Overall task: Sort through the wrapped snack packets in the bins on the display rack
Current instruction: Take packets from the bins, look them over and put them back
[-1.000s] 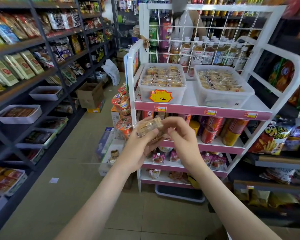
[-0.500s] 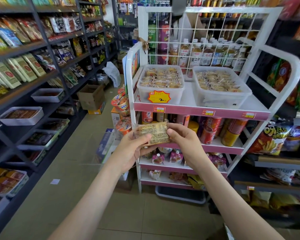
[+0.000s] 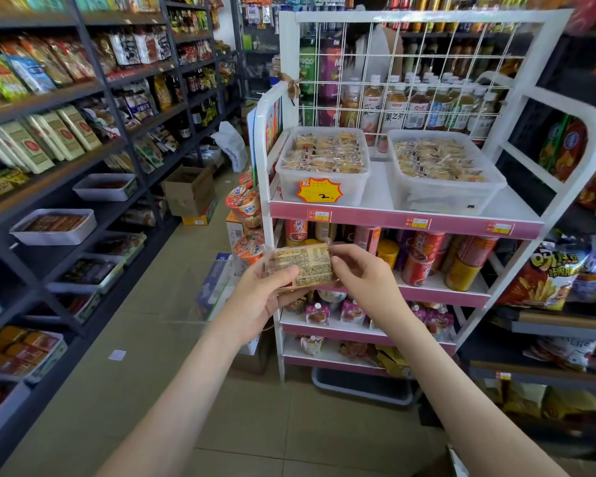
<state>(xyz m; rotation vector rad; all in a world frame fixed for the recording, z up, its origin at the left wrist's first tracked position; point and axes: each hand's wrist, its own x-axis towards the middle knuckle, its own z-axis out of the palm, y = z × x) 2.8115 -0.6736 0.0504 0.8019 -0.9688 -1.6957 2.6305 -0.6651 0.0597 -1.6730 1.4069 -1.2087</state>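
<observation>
In front of the display rack (image 3: 406, 220), about level with its second shelf, both hands hold one wrapped snack packet (image 3: 305, 266) in the air. The left hand (image 3: 258, 301) grips the packet's left end, with the thumb curled over the front and the fingers behind. The right hand (image 3: 365, 280) pinches the right end, thumb and fingertips closed on the wrapper edge. The packet is held flat, its printed label side facing the camera, with tan contents under clear wrap. It is outside both bins, below the top shelf and in front of the cans (image 3: 424, 259).

On the top shelf two clear plastic bins sit side by side. The left bin (image 3: 355, 191) is full of wrapped packets in rough rows, and a yellow starburst price sticker (image 3: 320, 191) marked 2 is on its front wall. The right bin (image 3: 441, 197) is also full of wrapped packets, in a looser pile. A wire grid panel (image 3: 427, 53) stands behind the bins, with bottled drinks (image 3: 417, 108) behind it. Small pouches (image 3: 351, 311) sit on the third shelf.

Left of the rack are stacked instant noodle cups (image 3: 245, 201) and an open cardboard box (image 3: 186, 194) on the floor. Dark shelving (image 3: 66, 94) along the aisle holds bagged snacks and trays.
</observation>
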